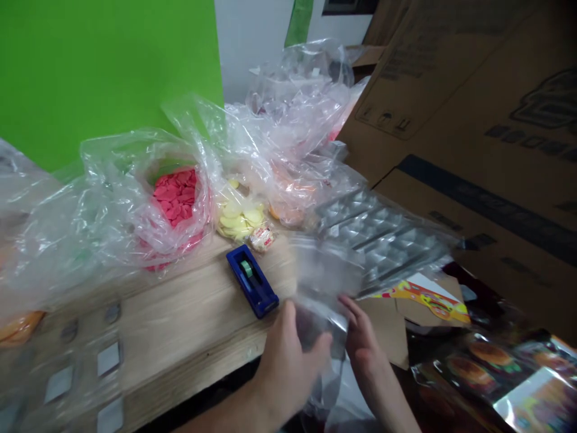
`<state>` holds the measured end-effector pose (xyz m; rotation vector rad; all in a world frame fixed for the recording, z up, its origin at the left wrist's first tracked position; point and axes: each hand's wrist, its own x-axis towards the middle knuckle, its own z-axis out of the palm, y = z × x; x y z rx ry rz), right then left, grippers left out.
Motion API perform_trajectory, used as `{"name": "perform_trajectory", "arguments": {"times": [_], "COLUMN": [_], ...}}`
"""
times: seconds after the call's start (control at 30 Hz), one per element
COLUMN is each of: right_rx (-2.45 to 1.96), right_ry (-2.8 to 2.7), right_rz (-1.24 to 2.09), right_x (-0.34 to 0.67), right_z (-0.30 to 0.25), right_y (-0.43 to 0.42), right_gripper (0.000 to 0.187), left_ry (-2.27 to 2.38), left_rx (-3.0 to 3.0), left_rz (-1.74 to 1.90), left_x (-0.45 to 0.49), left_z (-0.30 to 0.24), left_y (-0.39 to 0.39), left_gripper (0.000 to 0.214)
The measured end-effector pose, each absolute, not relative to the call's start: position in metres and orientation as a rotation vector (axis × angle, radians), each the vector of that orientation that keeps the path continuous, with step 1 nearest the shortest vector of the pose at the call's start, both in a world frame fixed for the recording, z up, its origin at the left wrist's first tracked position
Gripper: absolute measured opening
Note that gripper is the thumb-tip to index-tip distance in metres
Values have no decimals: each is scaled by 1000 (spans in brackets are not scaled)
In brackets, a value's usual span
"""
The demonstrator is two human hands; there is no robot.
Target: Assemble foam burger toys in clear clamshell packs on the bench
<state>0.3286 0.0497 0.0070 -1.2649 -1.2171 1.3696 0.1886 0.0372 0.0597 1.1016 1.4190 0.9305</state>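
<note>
"Pale wooden table [193, 319], green panel [103, 72] behind it, big cardboard box [451, 120] to the right. What have you got?"

"Clear plastic [329, 267], thin and blurred. It's between my hands, right of the blue tape dispenser [259, 293], just beside the grey trays [387, 234]."

"What might go wrong?"

"Slipping, I'd judge: smooth sheet, held towards its near end, which looks to be past the table's front edge. A drop could go to the floor. The far end might snag on the trays; squeezing too hard could crease it."

"Hands?"

"Left hand [288, 367]: in from lower left, back upward, thumb and fingers part-closed, gripping the plastic. Right hand [363, 340]: in from lower right, angled up and inward, fingers half-curled at the right edge. Pinching or only touching? Can't tell; too blurred."
</note>
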Motion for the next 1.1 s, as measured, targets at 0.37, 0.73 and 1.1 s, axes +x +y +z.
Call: {"name": "perform_trajectory", "arguments": {"times": [0.37, 0.73, 1.1], "right_rx": [-960, -1127, -1124], "right_ry": [-760, -1107, -1054], "right_rz": [2115, 2186, 2339], "right_x": [229, 207, 201], "right_z": [40, 28, 30], "right_y": [2, -7, -20], "right_gripper": [75, 73, 70], "left_ry": [1893, 2000, 2072], "left_rx": [1816, 818, 686], "left_rz": [898, 775, 1165], "left_x": [73, 39, 32], "left_z": [59, 49, 36], "left_y": [-34, -68, -57], "left_gripper": [29, 29, 29]}}
